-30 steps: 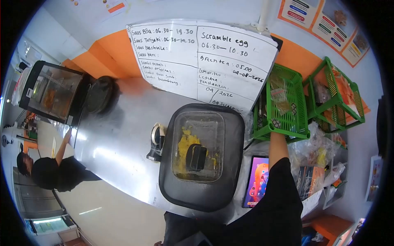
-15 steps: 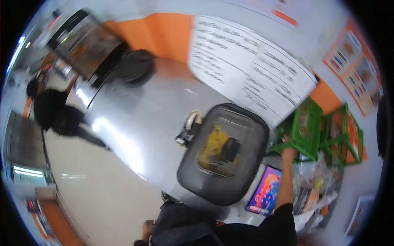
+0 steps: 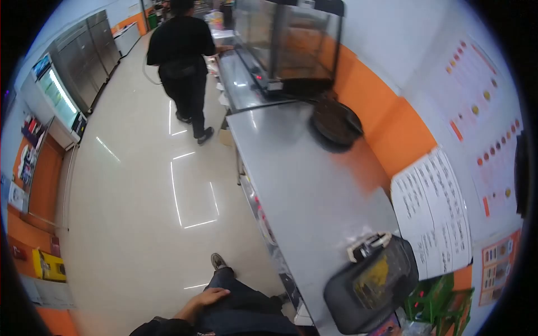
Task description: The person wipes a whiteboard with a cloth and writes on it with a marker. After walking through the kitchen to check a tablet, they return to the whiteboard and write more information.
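My left hand (image 3: 208, 298) is near my dark-trousered thigh at the bottom, its fingers stretched out with nothing visible in them. My right hand is outside the picture. On the metal table (image 3: 291, 168), at the lower right, stands a dark lidded container (image 3: 370, 285) with something yellow showing through its clear window. A pale-handled item (image 3: 367, 246) lies against its upper edge. Green baskets (image 3: 443, 305) are beyond the container at the right, cut off by the dark image border.
A person in black (image 3: 182, 61) stands on the floor (image 3: 134, 196) at the upper left. A glass display case (image 3: 291, 45) and a round dark pan (image 3: 336, 124) are at the table's far end. A handwritten sheet (image 3: 431, 213) hangs at the right wall. Metal cabinets (image 3: 89, 56) line the left.
The view has swung left, so the container and baskets now sit lower right. My right hand, earlier at the green baskets, has left the picture. My left hand shows more fully over the thigh.
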`<state>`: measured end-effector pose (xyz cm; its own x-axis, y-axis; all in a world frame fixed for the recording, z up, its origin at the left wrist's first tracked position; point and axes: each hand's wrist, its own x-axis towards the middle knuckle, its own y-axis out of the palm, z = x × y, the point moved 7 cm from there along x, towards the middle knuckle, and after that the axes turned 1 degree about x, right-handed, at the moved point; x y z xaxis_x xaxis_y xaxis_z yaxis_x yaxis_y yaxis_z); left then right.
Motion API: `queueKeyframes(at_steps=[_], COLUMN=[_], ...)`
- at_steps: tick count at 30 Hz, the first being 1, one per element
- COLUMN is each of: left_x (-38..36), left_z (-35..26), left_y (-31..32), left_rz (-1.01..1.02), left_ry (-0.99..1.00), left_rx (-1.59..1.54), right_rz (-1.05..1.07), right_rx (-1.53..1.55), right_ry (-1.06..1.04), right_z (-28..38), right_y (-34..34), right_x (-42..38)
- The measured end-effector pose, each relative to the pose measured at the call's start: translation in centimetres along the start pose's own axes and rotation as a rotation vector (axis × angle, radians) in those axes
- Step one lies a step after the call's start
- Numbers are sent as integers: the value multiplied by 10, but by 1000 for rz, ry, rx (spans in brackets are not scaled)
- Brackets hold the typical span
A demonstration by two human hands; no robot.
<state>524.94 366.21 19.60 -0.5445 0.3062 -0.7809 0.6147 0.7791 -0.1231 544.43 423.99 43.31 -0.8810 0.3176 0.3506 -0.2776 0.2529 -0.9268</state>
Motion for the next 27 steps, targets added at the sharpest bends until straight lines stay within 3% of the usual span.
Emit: queueKeyframes(at_steps=[1, 3, 4, 6, 7, 8, 9, 10, 11, 13, 14, 15, 16, 17, 19, 21, 24, 26, 27], left_x=[7, 27, 38, 44, 39, 38, 40, 45, 24, 51, 59, 66, 74, 82, 97, 114, 133, 115, 106], left_z=[2, 6, 9, 29, 31, 34, 37, 45, 25, 56, 65, 85, 101, 106, 111, 122, 158, 193, 211], left_y=[-20, -58, -80, -114, -136, -150, -169, -182, -208, -246, -267, -278, -294, -320, -377, -435, -539, -608, -631], left_rz=[-8, 37, 21, 185, 153, 129, 101, 170, 152, -23, -44, 1, 49, 33, -73, -160, -312, -687, -814], left_ry=[6, 117, 129, -26, -24, -23, -15, -33, -90, 46, 53, -85, -224, -220, -208, -177, -35, -235, -270], left_rx=[-17, 219, 189, 117, 94, -7, -103, -213, -240, -599, -616, -811, -1004, -1015, -1072, -1128, -1306, -1331, -1202], right_rz=[242, -32, 161, 566, 639, 639, 806, 965, 954, 1174, 1171, 1169, 1234, 1293, 1154, 1098, 1146, 1190, 1212], right_rx=[214, 920, 965, 1014, 1097, 1109, 1042, 957, 955, 747, 737, 730, 724, 716, 527, 561, 466, 374, 317], right_ry=[130, 60, -2, -110, -370, -407, -489, -570, -608, -661, -698, -731, -632, -530, -538, -512, -659, -761, -803], right_z=[46, 133, 246, 483, 545, 583, 626, 662, 686, 719, 736, 749, 759, 767, 778, 798, 912, 998, 1035], right_y=[17, 137, 113, 50, 82, 91, 104, 115, 123, 162, 167, 176, 200, 229, 295, 333, 348, 349, 344], right_x=[4, -17, 26, 112, 111, 120, 124, 128, 140, 150, 163, 173, 185, 198, 231, 274, 377, 426, 445])
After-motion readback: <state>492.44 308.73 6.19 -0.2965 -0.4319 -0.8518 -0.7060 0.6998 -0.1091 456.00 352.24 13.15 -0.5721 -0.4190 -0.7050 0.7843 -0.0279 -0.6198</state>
